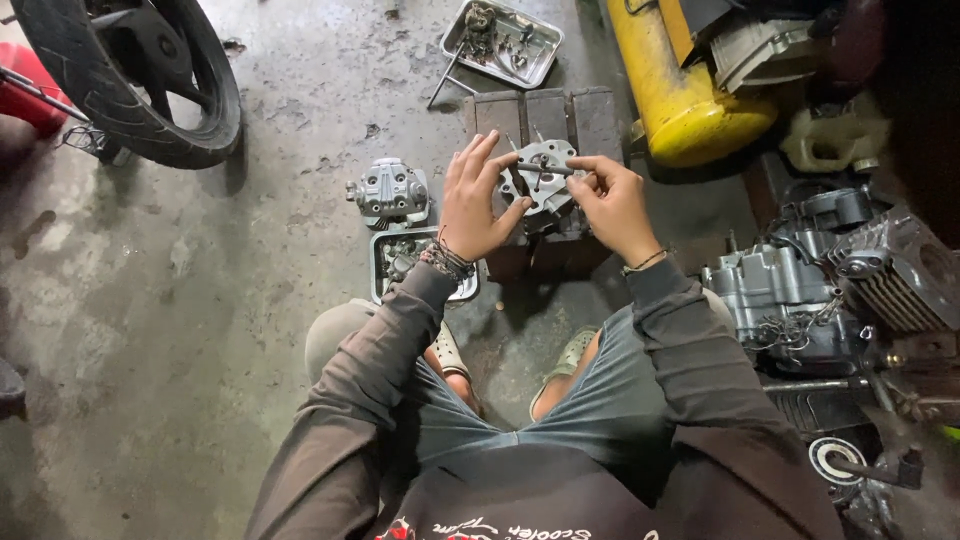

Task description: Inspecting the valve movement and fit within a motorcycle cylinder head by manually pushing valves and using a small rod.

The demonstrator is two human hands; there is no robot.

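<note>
1. The person squats on a stained concrete floor [200, 300], both arms in dark sleeves reaching forward.
2. A grey metal cylinder head [545, 172] rests on a wooden block [548, 112] in front of the knees.
3. The left hand [478, 200] lies against the head's left side, its fingers [482, 152] spread and loosely released, thumb touching the head's edge; it steadies rather than clenches.
4. The right hand [612, 200] pinches a thin dark rod [545, 168] between thumb and forefinger; the rod lies across the top of the head, pointing left.
5. Just left of the block sits a second grey engine cover [390, 190], with a small metal tray [385, 262] of parts below it, partly hidden by the left wrist.
6. Another tray [545, 62] with small parts lies on the floor beyond the block.
7. A yellow tank [675, 95] lies at the upper right, an engine case [770, 300] is to the right of the person, and a motorcycle wheel [150, 80] stands at the upper left.
</note>
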